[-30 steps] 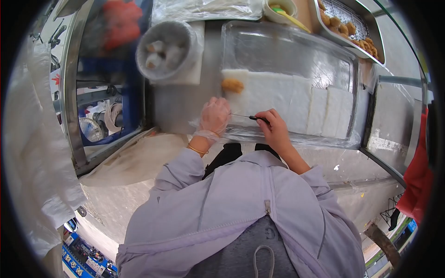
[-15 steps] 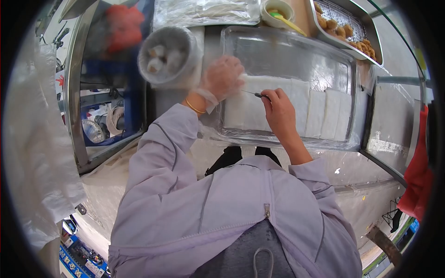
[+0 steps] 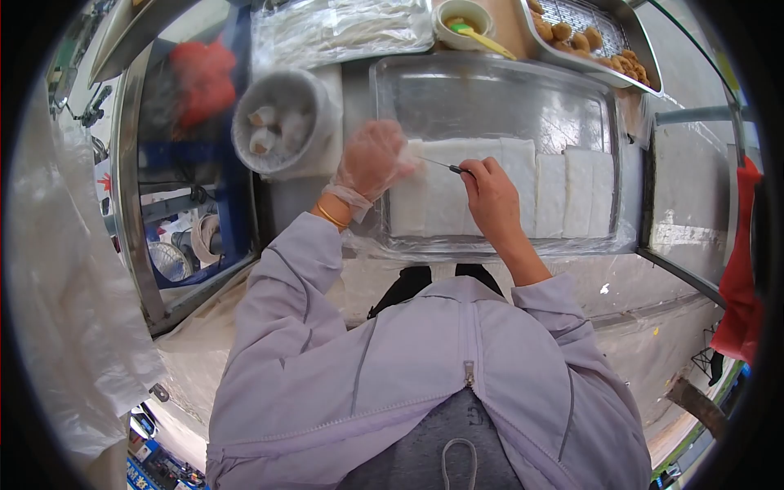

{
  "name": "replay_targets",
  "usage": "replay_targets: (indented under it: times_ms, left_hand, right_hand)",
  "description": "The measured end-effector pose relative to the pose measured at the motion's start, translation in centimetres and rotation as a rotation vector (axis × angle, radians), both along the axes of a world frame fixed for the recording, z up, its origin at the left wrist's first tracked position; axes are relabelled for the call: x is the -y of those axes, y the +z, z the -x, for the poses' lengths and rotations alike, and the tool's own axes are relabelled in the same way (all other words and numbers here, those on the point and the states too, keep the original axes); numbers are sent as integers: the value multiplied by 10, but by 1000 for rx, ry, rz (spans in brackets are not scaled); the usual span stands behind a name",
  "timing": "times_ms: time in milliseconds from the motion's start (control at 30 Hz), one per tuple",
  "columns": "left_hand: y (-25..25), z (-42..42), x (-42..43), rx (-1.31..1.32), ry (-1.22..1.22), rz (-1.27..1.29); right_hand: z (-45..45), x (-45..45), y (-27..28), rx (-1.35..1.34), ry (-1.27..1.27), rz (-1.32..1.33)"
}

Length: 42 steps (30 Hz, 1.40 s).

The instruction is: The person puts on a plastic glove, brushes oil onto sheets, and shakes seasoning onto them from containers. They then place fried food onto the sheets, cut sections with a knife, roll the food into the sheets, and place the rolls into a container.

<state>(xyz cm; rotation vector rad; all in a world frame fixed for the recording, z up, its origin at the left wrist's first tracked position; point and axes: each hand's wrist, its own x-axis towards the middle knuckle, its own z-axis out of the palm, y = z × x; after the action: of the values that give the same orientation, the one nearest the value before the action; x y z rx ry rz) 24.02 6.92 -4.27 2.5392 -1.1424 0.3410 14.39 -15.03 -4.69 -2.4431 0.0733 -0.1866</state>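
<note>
A clear plastic glove covers my left hand (image 3: 374, 159); its fingers are curled at the left end of the white sheets, and what they hold, if anything, is hidden. Bare, my right hand (image 3: 495, 196) grips a thin black-handled tool (image 3: 457, 169), its slim metal shaft pointing left toward the gloved fingertips. Under both hands, flat white sheets (image 3: 510, 192) lie in a row along the near half of a metal tray (image 3: 498, 98). Narrower folded white strips (image 3: 578, 196) lie at the row's right end. Whether the tool's tip touches a sheet is unclear.
Left of the tray stands a plastic-lined tub (image 3: 278, 122) with pale rounded pieces inside. Behind are a plastic-covered tray (image 3: 343, 33), a cup (image 3: 464, 23) with a green-and-yellow brush, and a rack tray (image 3: 608, 73) of browned food. A metal frame (image 3: 135, 196) borders the left.
The view has shifted slightly, moving the tray and tub a little left in the picture. My left hand has moved slightly left relative to the sheets; my right hand still holds the tool.
</note>
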Motion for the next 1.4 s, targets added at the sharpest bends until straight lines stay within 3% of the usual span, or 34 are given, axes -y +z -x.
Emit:
replay_targets:
  times_ms: [33,100,133,200,333,400,433,500,633,700,800,900,1000,1033,1100,1133,1200,1233,1300,1400]
  left_hand:
    - [-2,0,3,0,-2,-2]
    - [-10,-1,10,-268,-177,-330]
    - [-13,-6,11,-270,-176,-331]
    - [-19,-20,15,-465,80,-245]
    - [-40,-21,10,-305,46,-8]
    - [-48,-11,16,-6,-16,64]
    - [-46,-11,20,-8,-15,63]
    - [-38,-14,27,-268,92,-51]
    - [-39,-46,45,-346,185,-232]
    - [-33,-56,36,-426,276,192]
    - [6,-45,24,-273,296,344]
    - [-2,-10,22,-88,141,113]
    - [-44,28,17,-75,47,-102]
    - [-34,34,17,-72,46,-103]
    - [-18,50,18,-84,196,226]
    - [-15,62,14,-89,195,228]
    - [-10,83,1,-294,191,89]
    - [-16,95,-1,-289,194,86]
    - [-25,109,-1,-352,58,-151]
    - [-25,109,1,-327,64,-95]
  right_hand:
    - [0,1,-1,0,-2,-2]
    - [1,2,-3,9,5,-26]
    - [2,3,-3,7,6,-27]
    - [6,7,-1,-39,-64,-122]
    - [27,24,1,-85,-61,-182]
    - [40,29,-3,-105,91,-121]
    - [46,30,-3,-107,93,-122]
    - [57,31,-4,-135,243,-82]
    - [67,30,-10,-122,310,-65]
    - [69,30,-10,-113,306,-57]
    - [71,28,-15,-97,296,-63]
    - [74,21,-22,-95,284,-124]
    - [72,13,-21,-127,248,-219]
    - [71,12,-20,-157,222,-258]
    - [68,12,-21,-150,202,-264]
    - [68,14,-21,-142,189,-267]
    - [66,16,-20,-146,189,-268]
    - [64,16,-19,-146,192,-272]
    - [61,20,-15,-154,208,-269]
    - [61,29,-14,-169,197,-253]
